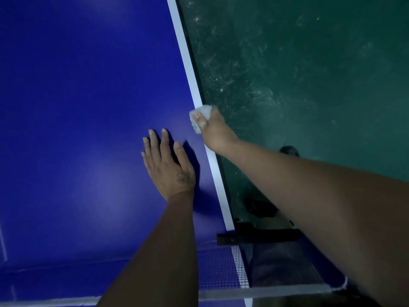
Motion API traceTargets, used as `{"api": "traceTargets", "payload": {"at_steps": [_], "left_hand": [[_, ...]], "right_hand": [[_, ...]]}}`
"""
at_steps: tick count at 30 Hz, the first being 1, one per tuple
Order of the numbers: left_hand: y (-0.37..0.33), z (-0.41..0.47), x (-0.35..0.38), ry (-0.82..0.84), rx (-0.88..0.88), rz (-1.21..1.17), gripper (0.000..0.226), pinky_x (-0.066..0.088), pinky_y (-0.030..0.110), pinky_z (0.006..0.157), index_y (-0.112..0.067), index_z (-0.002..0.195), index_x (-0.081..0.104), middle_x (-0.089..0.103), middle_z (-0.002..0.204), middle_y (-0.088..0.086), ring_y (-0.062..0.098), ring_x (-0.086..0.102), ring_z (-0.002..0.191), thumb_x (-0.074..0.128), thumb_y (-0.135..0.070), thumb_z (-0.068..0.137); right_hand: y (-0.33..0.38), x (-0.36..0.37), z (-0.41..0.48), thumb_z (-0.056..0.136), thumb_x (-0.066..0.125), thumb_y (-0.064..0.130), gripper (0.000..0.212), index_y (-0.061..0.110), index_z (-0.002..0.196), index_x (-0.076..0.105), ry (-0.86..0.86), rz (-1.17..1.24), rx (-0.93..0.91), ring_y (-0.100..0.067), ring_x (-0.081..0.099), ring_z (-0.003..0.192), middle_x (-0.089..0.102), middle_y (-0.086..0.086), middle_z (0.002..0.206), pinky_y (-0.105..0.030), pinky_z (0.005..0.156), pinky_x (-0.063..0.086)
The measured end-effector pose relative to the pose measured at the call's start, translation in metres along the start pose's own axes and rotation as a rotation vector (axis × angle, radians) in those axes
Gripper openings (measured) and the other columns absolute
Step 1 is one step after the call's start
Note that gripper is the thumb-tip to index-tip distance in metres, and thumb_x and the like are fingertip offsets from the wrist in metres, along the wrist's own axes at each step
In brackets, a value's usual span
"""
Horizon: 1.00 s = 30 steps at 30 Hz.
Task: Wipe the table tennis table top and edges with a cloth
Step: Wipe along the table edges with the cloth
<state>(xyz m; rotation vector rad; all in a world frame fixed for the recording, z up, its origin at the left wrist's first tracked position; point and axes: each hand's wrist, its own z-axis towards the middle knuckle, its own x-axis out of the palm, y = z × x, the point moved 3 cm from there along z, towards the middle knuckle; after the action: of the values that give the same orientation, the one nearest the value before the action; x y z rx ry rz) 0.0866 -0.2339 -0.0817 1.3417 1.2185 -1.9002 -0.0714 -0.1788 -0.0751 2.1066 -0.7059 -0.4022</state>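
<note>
Currently on the edge pass: my right hand (213,129) has its fingers curled tight round a small bunched white cloth (202,111), thumb pinching it on top, and the wad sits right on the white line (188,63) where the table top (77,107) meets its dark side edge (193,63). My left hand (168,165) lies flat on the blue surface just beside the line, fingers straight and spread, holding nothing, only bracing. To do this step well, I judge the cloth should wrap over the lip so one stroke covers both the line and the vertical face; pressure steady, direction along the edge away from the net (217,267), strokes overlapping. The wad is small, so refolding to a clean face may be needed. Materials: top is smooth, matte blue with a soft sheen, hard and flat; the line is a crisp painted band; the cloth looks soft, fluffy, crumpled. The net is fine mesh with a white tape band, held by a black clamp (234,238). The green floor (309,63) is scuffed with pale swirls. A dark rounded shape (290,150) below is possibly a shoe; too dim to say.
</note>
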Motion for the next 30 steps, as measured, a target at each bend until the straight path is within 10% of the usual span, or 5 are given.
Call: {"api": "traceTargets", "payload": {"at_steps": [8,20,24,27,30], "left_hand": [[-0.007,-0.001,-0.007,0.024,0.026,-0.001,0.058,0.015,0.052,0.136,-0.015,0.163,0.049,0.034,0.176,0.008,0.028,0.022,0.167,0.036,-0.034,0.109],[-0.009,0.002,-0.003,0.043,0.002,0.093,0.055,0.022,0.056,0.134,-0.012,0.162,0.048,0.035,0.175,0.009,0.030,0.025,0.166,0.043,-0.028,0.110],[-0.018,0.010,-0.004,0.083,-0.067,0.085,0.055,0.020,0.061,0.133,-0.008,0.164,0.045,0.032,0.176,0.011,0.031,0.021,0.167,0.044,-0.021,0.110],[-0.031,0.040,-0.001,0.045,-0.089,0.045,0.054,0.022,0.060,0.133,0.000,0.162,0.042,0.033,0.174,0.016,0.033,0.022,0.166,0.046,-0.016,0.111],[-0.051,0.098,0.013,-0.024,-0.059,0.026,0.050,0.022,0.051,0.135,0.002,0.161,0.043,0.036,0.172,0.019,0.036,0.025,0.164,0.047,-0.012,0.113]], "right_hand": [[-0.054,0.012,-0.067,0.112,0.042,0.055,0.064,0.015,0.161,0.029,0.028,-0.075,0.249,-0.028,0.055,0.135,0.042,-0.004,0.162,-0.044,0.113,0.044],[0.038,-0.013,0.072,0.114,0.050,0.035,0.022,0.027,0.094,0.053,-0.027,0.064,-0.042,-0.004,0.053,0.070,0.058,0.007,0.091,-0.026,0.071,0.048],[-0.001,-0.005,0.008,0.112,0.049,0.043,0.011,0.035,0.117,0.045,0.018,0.026,0.119,0.021,0.056,0.094,0.056,0.016,0.126,-0.015,0.081,0.046],[0.013,-0.005,0.025,0.111,0.046,0.051,0.044,0.025,0.146,0.045,0.051,-0.011,0.195,-0.010,0.063,0.123,0.050,-0.002,0.151,-0.039,0.105,0.053],[0.066,-0.023,0.108,0.113,0.052,0.041,0.024,0.028,0.094,0.061,0.069,0.056,0.099,-0.008,0.062,0.073,0.067,0.003,0.094,-0.032,0.076,0.051]]}}
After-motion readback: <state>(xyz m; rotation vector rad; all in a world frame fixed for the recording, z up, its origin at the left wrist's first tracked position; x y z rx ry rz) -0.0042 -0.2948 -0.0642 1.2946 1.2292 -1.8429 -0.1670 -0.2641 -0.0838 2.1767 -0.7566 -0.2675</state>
